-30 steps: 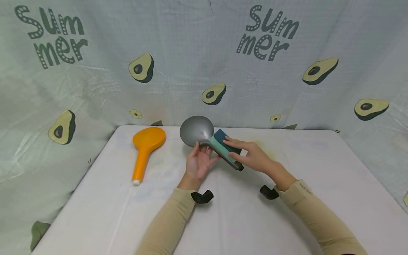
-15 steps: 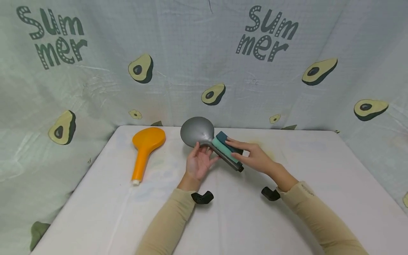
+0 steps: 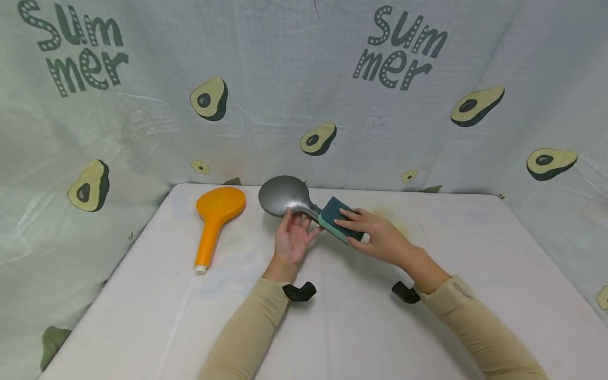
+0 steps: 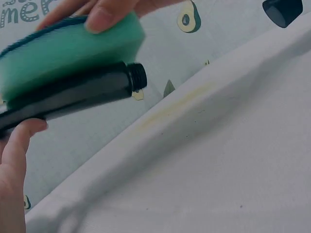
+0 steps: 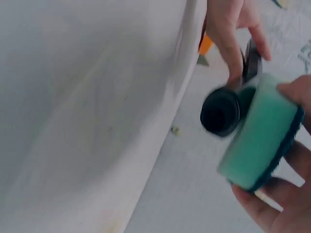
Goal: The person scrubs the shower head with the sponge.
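My left hand (image 3: 292, 244) holds a grey handheld shower head (image 3: 284, 195) near its neck, raised off the table, with the round head pointing to the upper left. My right hand (image 3: 383, 238) grips a two-layer sponge (image 3: 339, 215), dark blue scouring side up and green foam below. In the left wrist view, the green foam (image 4: 82, 58) lies along the top of the black-looking handle (image 4: 77, 99), which ends in a threaded tip (image 4: 138, 76). From the right wrist, the sponge (image 5: 262, 136) appears beside the handle's hollow end (image 5: 219, 112). The head view has most of the handle hidden behind the sponge.
An orange handheld shower head (image 3: 221, 205) with a white end lies on the white-covered table (image 3: 361, 327), left of my left hand. Behind the table's far edge hangs a pale curtain (image 3: 266, 63) printed with avocados and lettering.
The sponge has turned over the handle, so more of its dark blue face shows and the handle's end is covered. The grey shower head has shifted slightly left. The orange one stays put.
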A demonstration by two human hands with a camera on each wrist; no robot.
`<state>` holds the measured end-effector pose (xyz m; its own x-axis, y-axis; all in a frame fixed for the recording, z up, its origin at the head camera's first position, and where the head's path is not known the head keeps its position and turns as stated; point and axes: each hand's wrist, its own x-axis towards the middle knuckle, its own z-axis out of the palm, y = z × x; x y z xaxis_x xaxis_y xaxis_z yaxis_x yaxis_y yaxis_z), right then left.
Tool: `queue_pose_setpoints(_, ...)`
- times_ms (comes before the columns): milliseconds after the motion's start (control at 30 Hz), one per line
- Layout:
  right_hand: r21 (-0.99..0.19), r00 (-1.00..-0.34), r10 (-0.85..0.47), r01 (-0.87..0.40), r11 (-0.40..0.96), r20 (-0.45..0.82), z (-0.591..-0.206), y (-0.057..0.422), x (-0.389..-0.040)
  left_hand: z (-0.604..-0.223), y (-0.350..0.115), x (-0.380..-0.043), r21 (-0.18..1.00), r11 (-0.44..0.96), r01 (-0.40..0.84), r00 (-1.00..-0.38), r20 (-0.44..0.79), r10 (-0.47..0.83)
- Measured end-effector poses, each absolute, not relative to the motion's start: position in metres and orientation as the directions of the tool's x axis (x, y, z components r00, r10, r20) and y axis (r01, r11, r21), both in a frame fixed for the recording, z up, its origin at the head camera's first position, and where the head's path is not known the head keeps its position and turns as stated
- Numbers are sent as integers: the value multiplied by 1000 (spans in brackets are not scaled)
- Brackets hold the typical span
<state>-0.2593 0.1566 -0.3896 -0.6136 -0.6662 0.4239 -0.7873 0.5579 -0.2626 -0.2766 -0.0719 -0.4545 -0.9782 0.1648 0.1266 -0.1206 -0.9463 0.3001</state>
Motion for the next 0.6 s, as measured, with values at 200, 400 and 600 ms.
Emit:
queue_pose_setpoints(200,84,-462,-705,-803,590,537,-387,122,-259,-453,-69,-273,359,-922,-144,-981,74,182)
queue_pose_setpoints(400,186,-394,-725,-795,577,565,-388,109,-258,-450,-70,-272,380,-917,-122,-989,29,143)
queue_pose_setpoints(600,164,-392,-748,-820,548,536,-397,129,-253,-448,-74,-273,395,-909,-130,-986,42,160)
